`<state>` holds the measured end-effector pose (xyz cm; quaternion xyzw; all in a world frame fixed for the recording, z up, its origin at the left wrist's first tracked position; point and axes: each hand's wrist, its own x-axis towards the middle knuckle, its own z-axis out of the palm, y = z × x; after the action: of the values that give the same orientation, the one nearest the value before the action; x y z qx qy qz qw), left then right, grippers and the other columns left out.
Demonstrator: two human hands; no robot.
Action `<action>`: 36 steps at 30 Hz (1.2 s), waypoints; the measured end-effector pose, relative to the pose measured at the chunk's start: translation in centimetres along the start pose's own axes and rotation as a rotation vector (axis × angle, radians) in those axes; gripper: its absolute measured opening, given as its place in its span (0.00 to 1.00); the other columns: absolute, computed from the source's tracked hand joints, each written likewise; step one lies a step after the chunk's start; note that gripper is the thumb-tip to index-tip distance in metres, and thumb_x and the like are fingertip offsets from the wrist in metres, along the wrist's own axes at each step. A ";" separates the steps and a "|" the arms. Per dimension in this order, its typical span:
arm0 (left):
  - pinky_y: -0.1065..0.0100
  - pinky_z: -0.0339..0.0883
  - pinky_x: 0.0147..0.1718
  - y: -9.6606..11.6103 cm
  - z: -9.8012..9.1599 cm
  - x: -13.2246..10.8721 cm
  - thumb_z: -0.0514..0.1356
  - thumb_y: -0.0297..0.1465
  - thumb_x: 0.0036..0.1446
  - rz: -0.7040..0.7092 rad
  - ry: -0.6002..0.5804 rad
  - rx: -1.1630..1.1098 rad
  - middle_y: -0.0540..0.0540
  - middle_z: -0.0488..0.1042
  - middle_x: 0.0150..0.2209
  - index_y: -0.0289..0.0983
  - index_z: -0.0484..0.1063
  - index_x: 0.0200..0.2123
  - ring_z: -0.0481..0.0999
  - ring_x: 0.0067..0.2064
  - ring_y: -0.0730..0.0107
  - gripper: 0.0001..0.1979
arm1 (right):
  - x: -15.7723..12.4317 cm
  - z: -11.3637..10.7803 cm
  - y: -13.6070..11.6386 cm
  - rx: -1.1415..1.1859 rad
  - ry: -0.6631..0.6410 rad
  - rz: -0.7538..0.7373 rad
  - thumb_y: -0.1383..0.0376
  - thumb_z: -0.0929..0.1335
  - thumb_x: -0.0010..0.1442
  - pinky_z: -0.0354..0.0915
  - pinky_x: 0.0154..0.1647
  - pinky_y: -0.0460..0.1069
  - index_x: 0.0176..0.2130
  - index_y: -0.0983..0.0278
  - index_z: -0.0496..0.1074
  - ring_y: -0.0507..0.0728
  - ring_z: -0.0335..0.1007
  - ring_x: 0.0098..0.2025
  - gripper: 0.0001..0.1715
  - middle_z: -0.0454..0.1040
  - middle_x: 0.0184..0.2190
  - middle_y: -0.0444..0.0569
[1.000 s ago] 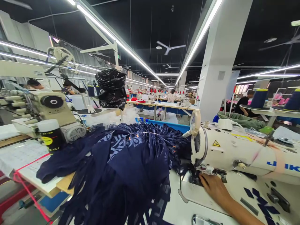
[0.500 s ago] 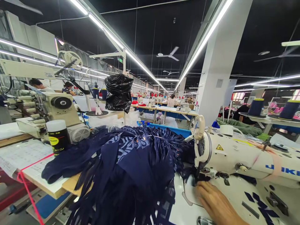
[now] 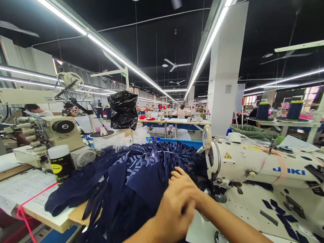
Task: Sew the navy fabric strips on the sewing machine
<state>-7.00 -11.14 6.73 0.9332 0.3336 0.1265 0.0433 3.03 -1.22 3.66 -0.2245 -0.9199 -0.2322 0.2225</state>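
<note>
A big heap of navy fabric pieces point(image 3: 141, 168) covers the table left of a white Juki sewing machine point(image 3: 253, 165). My right hand point(image 3: 184, 185) reaches in from the lower right, its fingers curled together on top of the heap beside the machine's needle end. Just below it, my left hand point(image 3: 172, 216) comes up from the bottom edge. It touches the right wrist, and its fingers are closed around something dark that I cannot make out. Small navy cut pieces point(image 3: 273, 207) lie on the machine bed.
An overlock machine point(image 3: 58, 130), a black bottle with a white cap point(image 3: 59, 163) and a printed sheet point(image 3: 22, 185) tied with red string stand at the left. A black plastic bag point(image 3: 123, 109) hangs behind the heap. Thread cones point(image 3: 263, 109), a white pillar point(image 3: 225, 74) and other workers point(image 3: 35, 108) lie beyond.
My right hand left the needle area of the machine and moved left onto the fabric heap. My left hand came into view from below and met it.
</note>
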 end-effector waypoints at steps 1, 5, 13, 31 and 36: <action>0.55 0.63 0.48 -1.4 0.1 0.6 0.38 0.26 0.59 -0.150 0.279 0.043 0.36 0.67 0.49 0.33 0.60 0.54 0.69 0.47 0.60 0.23 | 0.0 0.5 -0.1 -0.010 -0.017 -0.032 0.65 0.64 0.55 0.56 0.51 0.57 0.32 0.63 0.69 0.58 0.66 0.43 0.05 0.74 0.32 0.49; 0.59 0.64 0.44 -5.2 1.1 0.6 0.46 0.25 0.57 -0.230 0.457 0.313 0.38 0.67 0.50 0.32 0.61 0.52 0.68 0.45 0.61 0.19 | -1.7 1.5 -0.1 -0.008 0.000 -0.099 0.63 0.62 0.57 0.58 0.41 0.54 0.32 0.66 0.68 0.58 0.66 0.36 0.09 0.73 0.28 0.51; 0.60 0.57 0.39 -9.1 -0.6 -3.6 0.60 0.32 0.50 -0.082 0.136 0.567 0.43 0.69 0.41 0.34 0.69 0.38 0.64 0.41 0.60 0.11 | -5.3 1.8 2.6 0.012 0.042 -0.074 0.65 0.59 0.60 0.53 0.30 0.48 0.28 0.66 0.66 0.50 0.57 0.19 0.13 0.64 0.17 0.44; 0.62 0.53 0.31 -10.0 -0.2 -5.5 0.51 0.25 0.56 -0.150 0.116 0.677 0.45 0.67 0.27 0.34 0.67 0.26 0.63 0.31 0.63 0.08 | -4.7 -0.1 0.0 -0.072 -0.416 0.003 0.60 0.64 0.56 0.53 0.34 0.51 0.49 0.73 0.64 0.56 0.68 0.21 0.25 0.73 0.19 0.52; 0.62 0.57 0.31 -7.3 -1.0 -3.2 0.50 0.24 0.57 -0.155 0.139 0.623 0.45 0.69 0.31 0.34 0.68 0.29 0.65 0.31 0.64 0.09 | -3.9 -0.2 -3.3 -0.001 -0.537 0.001 0.73 0.62 0.52 0.52 0.32 0.50 0.33 0.67 0.70 0.55 0.70 0.24 0.08 0.75 0.22 0.52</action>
<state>-14.11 -7.49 5.78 0.8625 0.4286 0.0781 -0.2576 4.52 -5.14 0.75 -0.2788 -0.9456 -0.1648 -0.0296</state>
